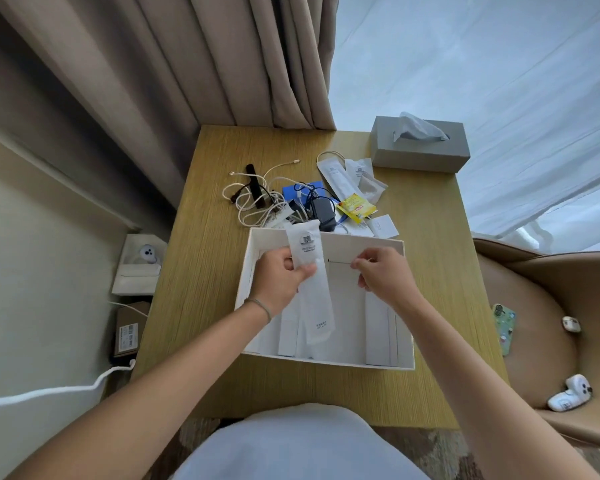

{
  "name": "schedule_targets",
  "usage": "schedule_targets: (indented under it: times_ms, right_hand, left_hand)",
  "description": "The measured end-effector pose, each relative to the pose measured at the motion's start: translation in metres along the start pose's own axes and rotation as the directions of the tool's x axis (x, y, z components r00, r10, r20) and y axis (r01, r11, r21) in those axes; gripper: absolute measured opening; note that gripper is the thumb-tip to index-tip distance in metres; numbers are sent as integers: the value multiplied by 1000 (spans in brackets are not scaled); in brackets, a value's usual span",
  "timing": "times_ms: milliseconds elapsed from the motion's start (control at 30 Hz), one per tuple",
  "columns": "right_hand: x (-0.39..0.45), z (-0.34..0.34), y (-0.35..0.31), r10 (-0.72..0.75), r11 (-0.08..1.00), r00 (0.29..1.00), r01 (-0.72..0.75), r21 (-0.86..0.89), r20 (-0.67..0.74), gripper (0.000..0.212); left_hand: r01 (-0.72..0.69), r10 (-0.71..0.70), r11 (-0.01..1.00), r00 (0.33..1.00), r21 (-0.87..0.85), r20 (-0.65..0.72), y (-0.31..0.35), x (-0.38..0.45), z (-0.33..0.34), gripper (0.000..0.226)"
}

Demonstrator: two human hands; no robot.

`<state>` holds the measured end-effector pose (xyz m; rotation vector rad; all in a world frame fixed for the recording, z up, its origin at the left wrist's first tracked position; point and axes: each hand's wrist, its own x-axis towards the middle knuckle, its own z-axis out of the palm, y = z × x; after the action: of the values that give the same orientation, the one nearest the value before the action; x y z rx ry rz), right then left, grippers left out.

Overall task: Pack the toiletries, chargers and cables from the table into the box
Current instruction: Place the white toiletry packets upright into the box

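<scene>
A white open box (408,344) sits on the wooden table (201,278) in front of me, with several long white packets lying inside. My left hand (280,278) grips a long white toiletry packet (313,282) over the box's left half. My right hand (383,270) hovers over the box's right half with thumb and fingers pinched; whether it holds anything I cannot tell. Behind the box lies a tangle of white cables (253,202), a dark charger (323,209), a blue item (293,194), more white packets (340,178) and a yellow sachet (355,206).
A grey tissue box (420,150) stands at the table's far right corner. Curtains hang behind. A tan chair (548,327) on the right holds a phone (503,327) and small white gadgets. Boxes and a white cable lie on the floor to the left.
</scene>
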<state>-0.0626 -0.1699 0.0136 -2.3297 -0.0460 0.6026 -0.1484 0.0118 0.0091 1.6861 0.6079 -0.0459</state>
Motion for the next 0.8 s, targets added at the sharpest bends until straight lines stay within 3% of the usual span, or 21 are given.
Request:
schedule_targets:
  times_ms: [167,333,433,567,800]
  right_hand:
    - [-11,-7,7,-4,997,1000,6,83,-17,16]
    - [-17,-11,16,9,988,1000,-5,157,-21,16]
    - [-18,-13,17,1,984,1000,3,181,-20,16]
    - [-19,-15,13,-26,981,1000,27,192,-8,18]
    - [-6,-29,-4,-70,958,996,80,275,-46,18]
  left_hand:
    - [139,-143,989,983,42,119,-29,18,26,19]
    - [209,-248,955,952,211,178,-45,38,45,28]
    - [175,-276,893,941,415,197,-50,45,55,35]
    - [107,-219,795,968,597,118,-54,46,66,54]
    - [-55,-94,634,985,771,148,-60,41,70,83]
